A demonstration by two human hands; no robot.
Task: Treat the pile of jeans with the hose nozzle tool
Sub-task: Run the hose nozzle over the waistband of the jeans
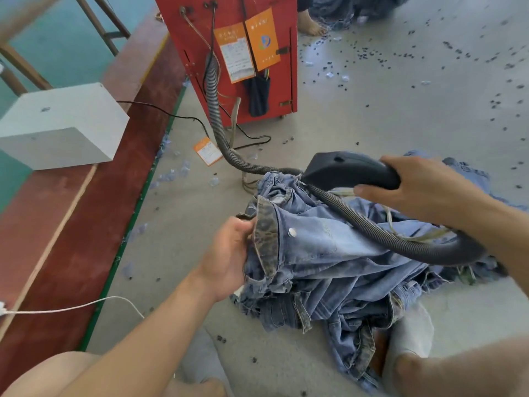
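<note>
Faded, rumpled denim jeans (329,253) with a shiny metal button (292,232). Matt black plastic nozzle (349,169), ribbed hose (372,227). Smooth grey concrete floor (372,116).

Two bare forearms with no sleeves, watch or rings reach out over the grey floor (372,116). The left hand (229,253) and right hand (415,187) wear no gloves. Nearer than the floor's red edge, bare knees show, and a pale grey sock (412,333) covers one foot.

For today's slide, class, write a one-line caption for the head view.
Right hand grips the black nozzle tool over a jeans pile; left hand holds a waistband.
</note>
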